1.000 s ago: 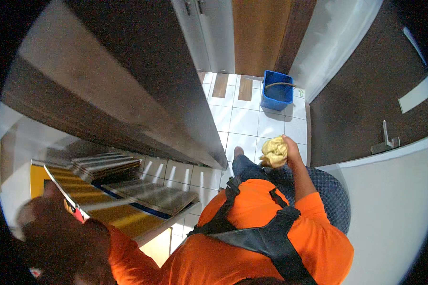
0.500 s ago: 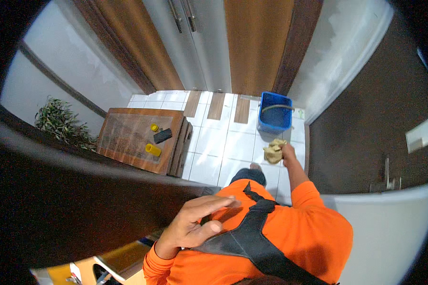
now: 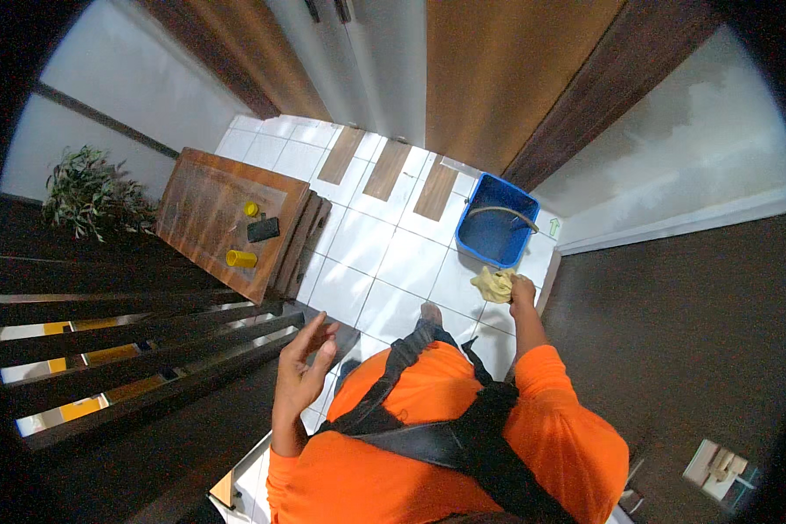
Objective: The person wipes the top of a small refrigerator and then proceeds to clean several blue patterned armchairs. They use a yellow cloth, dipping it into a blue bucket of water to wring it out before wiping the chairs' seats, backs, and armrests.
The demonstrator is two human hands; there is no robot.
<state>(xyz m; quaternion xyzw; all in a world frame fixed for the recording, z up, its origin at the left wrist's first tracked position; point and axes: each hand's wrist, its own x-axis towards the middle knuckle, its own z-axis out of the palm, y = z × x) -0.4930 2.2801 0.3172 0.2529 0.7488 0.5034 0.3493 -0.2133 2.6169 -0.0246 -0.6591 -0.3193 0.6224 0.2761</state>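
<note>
A crumpled yellow cloth (image 3: pixel 495 285) hangs from my right hand (image 3: pixel 521 295), whose fingers are closed on it. The cloth is just on the near side of a blue bucket (image 3: pixel 490 251) with a curved handle (image 3: pixel 503 210), which stands on the tiled floor. I cannot tell whether cloth and bucket touch. My left hand (image 3: pixel 302 365) is raised in front of me on the left, its fingers apart and holding nothing. It is nearest to the dark wooden slats (image 3: pixel 192 345).
At the left is a wooden table (image 3: pixel 205 196) bearing a dark phone-like object (image 3: pixel 263 229), a yellow cup-shaped container (image 3: pixel 241 258) and a yellow lid (image 3: pixel 251 209). A leafy plant (image 3: pixel 96 194) stands beyond it. Tall doors (image 3: pixel 367 79) rise ahead; a dark door (image 3: pixel 672 341) lies to the right.
My body has moved forward, and the bucket appears closer. The right hand carries the cloth nearer to the bucket. My left hand has swung from before my chest out to the left.
</note>
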